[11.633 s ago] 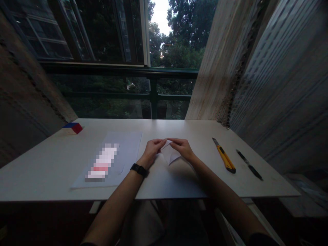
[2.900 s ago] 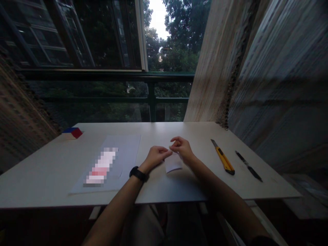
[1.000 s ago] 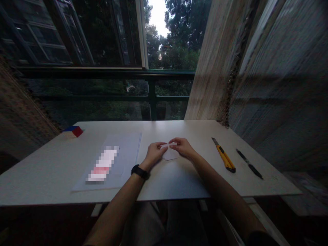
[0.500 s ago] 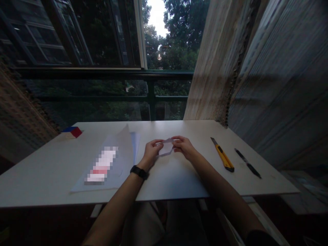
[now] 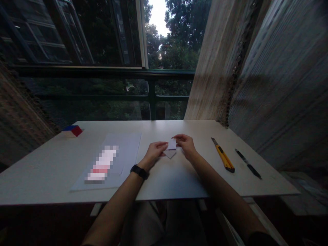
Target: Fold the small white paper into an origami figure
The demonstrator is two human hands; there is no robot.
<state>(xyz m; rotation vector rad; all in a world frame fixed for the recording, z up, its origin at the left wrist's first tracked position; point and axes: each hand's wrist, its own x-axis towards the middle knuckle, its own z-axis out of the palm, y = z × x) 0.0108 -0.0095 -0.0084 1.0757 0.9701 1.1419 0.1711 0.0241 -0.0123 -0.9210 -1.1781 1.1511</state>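
Note:
A small piece of folded white paper point(image 5: 171, 145) is held just above the middle of the table, with a pointed flap showing at its lower side. My left hand point(image 5: 156, 150), below a black wristband, pinches the paper's left edge between thumb and fingers. At the paper's upper right corner, my right hand point(image 5: 185, 143) closes its thumb and fingers on the edge. Parts of the fingertips are hidden behind the paper.
Paper sheets point(image 5: 130, 150), partly blurred out, lie left of my hands on the white table point(image 5: 164, 186). A yellow box cutter point(image 5: 223, 156) and a black pen point(image 5: 248, 164) lie to the right. A red, blue and white cube point(image 5: 72, 131) sits far left.
The paper has been turned or refolded, and a pointed flap now hangs at its lower side. The lifted sheet on the left has settled flat.

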